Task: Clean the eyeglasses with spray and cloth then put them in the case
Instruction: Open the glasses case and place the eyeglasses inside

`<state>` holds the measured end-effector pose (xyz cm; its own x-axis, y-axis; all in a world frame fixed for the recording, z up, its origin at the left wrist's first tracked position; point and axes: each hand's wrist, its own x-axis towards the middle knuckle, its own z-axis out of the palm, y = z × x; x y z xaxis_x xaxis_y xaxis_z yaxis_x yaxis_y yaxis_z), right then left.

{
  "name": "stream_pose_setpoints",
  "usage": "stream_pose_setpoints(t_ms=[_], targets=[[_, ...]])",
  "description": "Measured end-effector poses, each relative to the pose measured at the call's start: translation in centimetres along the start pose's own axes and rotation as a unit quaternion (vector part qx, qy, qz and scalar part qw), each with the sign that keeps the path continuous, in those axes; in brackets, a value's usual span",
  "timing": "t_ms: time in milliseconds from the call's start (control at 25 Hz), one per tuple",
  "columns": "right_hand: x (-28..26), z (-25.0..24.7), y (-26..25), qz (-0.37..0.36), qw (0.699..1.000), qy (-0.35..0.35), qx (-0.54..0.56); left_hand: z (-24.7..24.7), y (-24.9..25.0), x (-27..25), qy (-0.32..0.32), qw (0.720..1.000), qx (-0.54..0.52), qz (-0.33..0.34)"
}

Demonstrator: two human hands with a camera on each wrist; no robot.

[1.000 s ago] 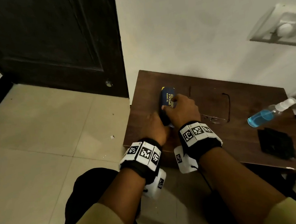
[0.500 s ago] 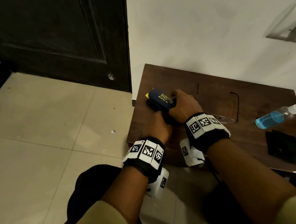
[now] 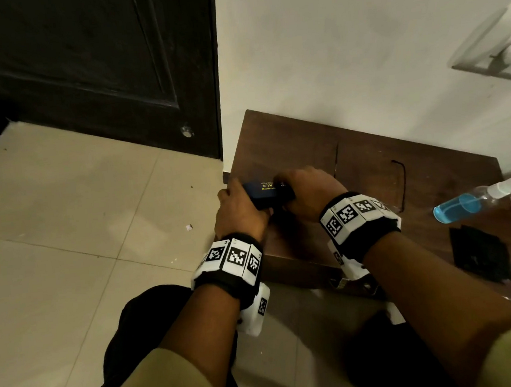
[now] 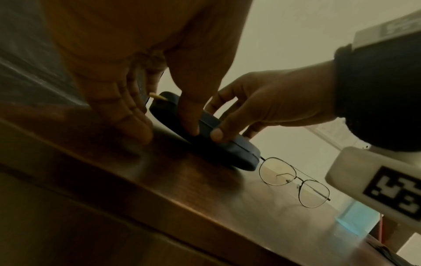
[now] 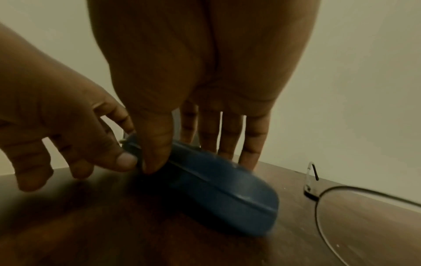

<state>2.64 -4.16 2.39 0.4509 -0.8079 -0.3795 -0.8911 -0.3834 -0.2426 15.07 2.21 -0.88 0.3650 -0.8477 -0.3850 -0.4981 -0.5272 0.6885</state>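
Note:
A dark blue eyeglass case (image 3: 265, 190) with yellow lettering sits near the left end of the wooden table (image 3: 289, 139), one end tilted up. My left hand (image 3: 235, 195) pinches its left end with thumb and fingers, seen close in the left wrist view on the case (image 4: 227, 153). My right hand (image 3: 297, 185) grips the case (image 5: 216, 185) from above, thumb on the near side and fingers behind. Its lid lies down along the seam. Thin wire-framed eyeglasses (image 4: 293, 181) lie unfolded just right of the case, partly hidden behind my right wrist in the head view.
A clear spray bottle (image 3: 469, 202) with blue liquid lies on its side at the table's right end. A black cloth (image 3: 479, 253) lies near the front right corner. The table stands against a white wall, with a dark door (image 3: 93, 68) and tiled floor to the left.
The case has turned from pointing away from me to lying crosswise, nearer the left edge. My left hand has come up onto its left end; my right hand still grips it.

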Motion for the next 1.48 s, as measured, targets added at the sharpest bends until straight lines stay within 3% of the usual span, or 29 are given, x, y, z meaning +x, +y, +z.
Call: stream_pose_setpoints(t_ms=[160,280,360,440,560,720,920,1240,1480], targets=[[-0.4,0.5,-0.5,0.051,0.997,0.051,-0.037,0.2,0.1,-0.4,0.043,0.998,-0.034,-0.017],[-0.6,0.4,-0.8,0.051,0.989,0.117,-0.068,0.0,0.2,-0.3,0.030,0.999,-0.004,0.029],[-0.8,0.2,-0.7,0.012,0.991,0.093,-0.091,0.1,0.1,-0.3,-0.017,0.998,0.020,0.056],[-1.1,0.2,-0.5,-0.011,0.992,0.043,-0.120,0.3,0.0,-0.2,-0.062,0.989,0.109,0.076],[-1.3,0.4,0.2,0.008,0.992,0.029,-0.126,0.2,-0.4,-0.1,-0.087,0.977,0.173,0.096],[-1.5,0.2,1.1,0.022,0.993,0.039,-0.114,-0.2,-1.4,0.7,-0.023,0.981,0.132,0.141],[-1.9,0.9,0.9,-0.058,0.979,0.044,-0.190,0.4,-1.5,1.5,-0.033,0.980,0.139,0.137],[-1.5,0.6,0.3,-0.088,0.957,0.040,-0.274,0.5,-1.5,2.0,-0.033,0.987,0.052,0.150],[-1.4,-0.1,-0.3,-0.100,0.947,-0.004,-0.304,0.3,-1.5,1.7,-0.034,0.990,-0.022,0.138]])
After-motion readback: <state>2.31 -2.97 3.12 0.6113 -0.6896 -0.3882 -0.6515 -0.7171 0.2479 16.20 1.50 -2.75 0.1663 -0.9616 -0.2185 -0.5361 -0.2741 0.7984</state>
